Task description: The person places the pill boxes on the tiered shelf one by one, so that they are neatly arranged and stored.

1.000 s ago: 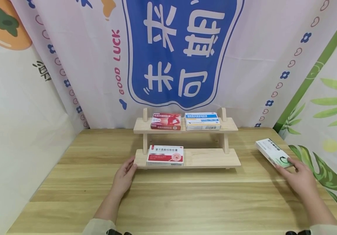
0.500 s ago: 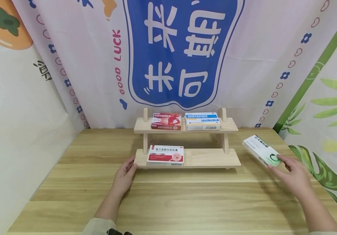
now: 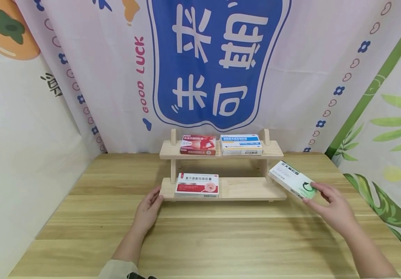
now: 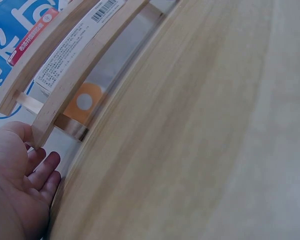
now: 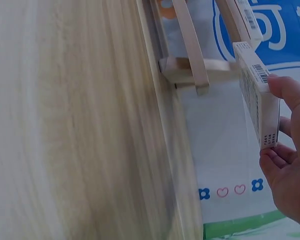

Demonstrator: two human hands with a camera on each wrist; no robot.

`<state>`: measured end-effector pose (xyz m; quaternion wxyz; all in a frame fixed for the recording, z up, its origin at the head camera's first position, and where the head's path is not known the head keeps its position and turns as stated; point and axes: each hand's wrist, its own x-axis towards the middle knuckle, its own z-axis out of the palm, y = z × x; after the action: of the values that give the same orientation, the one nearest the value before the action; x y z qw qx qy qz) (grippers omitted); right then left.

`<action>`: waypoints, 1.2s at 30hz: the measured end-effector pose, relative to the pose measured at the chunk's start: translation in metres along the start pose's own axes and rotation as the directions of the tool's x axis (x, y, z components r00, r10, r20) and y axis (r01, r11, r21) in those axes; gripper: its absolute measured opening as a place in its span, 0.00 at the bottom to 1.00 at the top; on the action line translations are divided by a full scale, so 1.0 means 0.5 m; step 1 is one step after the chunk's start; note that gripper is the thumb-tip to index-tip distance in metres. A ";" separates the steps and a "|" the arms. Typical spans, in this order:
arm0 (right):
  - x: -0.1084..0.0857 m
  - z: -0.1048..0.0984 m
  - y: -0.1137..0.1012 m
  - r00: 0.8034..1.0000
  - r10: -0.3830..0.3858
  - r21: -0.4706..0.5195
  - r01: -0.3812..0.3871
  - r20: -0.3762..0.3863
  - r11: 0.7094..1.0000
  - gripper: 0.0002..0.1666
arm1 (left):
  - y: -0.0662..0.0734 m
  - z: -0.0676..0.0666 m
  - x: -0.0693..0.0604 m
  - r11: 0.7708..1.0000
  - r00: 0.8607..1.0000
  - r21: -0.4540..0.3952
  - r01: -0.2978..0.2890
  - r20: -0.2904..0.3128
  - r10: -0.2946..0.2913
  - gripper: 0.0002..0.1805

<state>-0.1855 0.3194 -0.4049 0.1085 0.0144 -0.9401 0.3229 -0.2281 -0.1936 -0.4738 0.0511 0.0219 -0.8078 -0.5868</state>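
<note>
My right hand (image 3: 334,209) pinches the near right end of a white and green medicine box (image 3: 292,180), held tilted in the air by the right end of a two-tier wooden shelf (image 3: 246,188). In the right wrist view the thumb and fingers lie on opposite sides of the medicine box (image 5: 257,95). My left hand (image 3: 147,209) grips the lower board's left end. In the left wrist view its thumb is at the edge of the board (image 4: 75,85), with the fingers below. A white and red medicine box (image 3: 197,185) lies on the lower tier's left half.
On the upper tier lie a red medicine box (image 3: 198,145) and, to its right, a white and blue medicine box (image 3: 241,145). The shelf stands on a wood-grain table (image 3: 221,240). Behind hangs a printed cloth (image 3: 298,77), with more cloth at both sides.
My right hand has carried the white and green medicine box leftward from the table's right side to the shelf's right end. My left hand stays on the shelf's left end.
</note>
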 end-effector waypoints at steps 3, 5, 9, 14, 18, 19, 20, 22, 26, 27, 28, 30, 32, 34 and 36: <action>0.001 0.010 -0.015 1.000 -0.023 0.012 0.023 0.003 1.000 0.41 | 0.001 0.000 -0.001 1.000 1.000 0.003 0.005 -0.001 -0.005 0.24; 0.002 0.015 -0.024 0.999 -0.033 0.022 0.032 0.012 0.999 0.40 | 0.001 0.000 -0.001 1.000 1.000 0.004 0.006 0.000 -0.006 0.24; 0.004 0.029 -0.041 0.998 -0.043 0.043 0.041 0.040 0.998 0.40 | 0.002 0.000 -0.001 1.000 1.000 0.005 0.003 0.000 -0.003 0.24; 0.009 0.051 -0.058 0.995 -0.073 0.067 0.069 0.060 0.995 0.40 | 0.003 0.000 -0.001 1.000 1.000 0.001 0.000 0.002 0.000 0.24; 0.012 0.071 -0.069 0.992 -0.105 0.080 0.100 0.068 0.992 0.38 | 0.002 0.000 -0.002 1.000 1.000 0.005 -0.001 0.004 0.001 0.24; 0.013 0.076 -0.072 0.991 -0.112 0.085 0.106 0.068 0.991 0.38 | 0.002 0.000 -0.001 1.000 1.000 0.008 0.000 0.004 0.000 0.24; 0.014 0.080 -0.075 0.990 -0.119 0.089 0.112 0.070 0.990 0.38 | 0.002 0.000 -0.001 1.000 1.000 0.010 0.001 0.003 -0.001 0.24; 0.014 0.089 -0.082 0.989 -0.125 0.096 0.118 0.076 0.988 0.37 | 0.002 0.000 -0.001 1.000 1.000 0.007 0.003 0.001 -0.003 0.24; 0.014 0.104 -0.095 0.988 -0.123 0.101 0.114 0.094 0.988 0.38 | 0.002 0.000 -0.001 1.000 1.000 0.004 -0.001 -0.004 0.001 0.24; 0.014 0.108 -0.096 0.988 -0.120 0.097 0.111 0.099 0.989 0.38 | 0.002 0.000 -0.001 1.000 1.000 0.004 -0.002 -0.004 0.002 0.24; 0.015 0.112 -0.098 0.987 -0.121 0.099 0.110 0.103 0.989 0.38 | 0.001 0.000 -0.001 1.000 1.000 0.005 -0.003 -0.004 0.003 0.24; 0.016 0.120 -0.099 0.986 -0.126 0.097 0.116 0.107 0.989 0.38 | 0.000 0.000 0.000 1.000 1.000 0.003 0.000 -0.002 0.000 0.24; 0.018 0.128 -0.099 0.985 -0.138 0.093 0.129 0.105 0.987 0.37 | -0.001 0.000 0.000 1.000 1.000 0.006 -0.001 -0.002 0.001 0.24; 0.019 0.136 -0.099 0.983 -0.153 0.092 0.144 0.101 0.985 0.37 | -0.002 0.000 0.000 1.000 1.000 0.007 -0.002 0.000 0.002 0.24; 0.021 0.143 -0.100 0.981 -0.163 0.091 0.154 0.101 0.984 0.36 | -0.001 0.000 0.000 1.000 1.000 0.007 0.000 0.001 0.000 0.24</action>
<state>-0.2047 0.2368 -0.4273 0.0822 0.1113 -0.9262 0.3508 -0.2280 -0.1939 -0.4743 0.0507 0.0219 -0.8099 -0.5840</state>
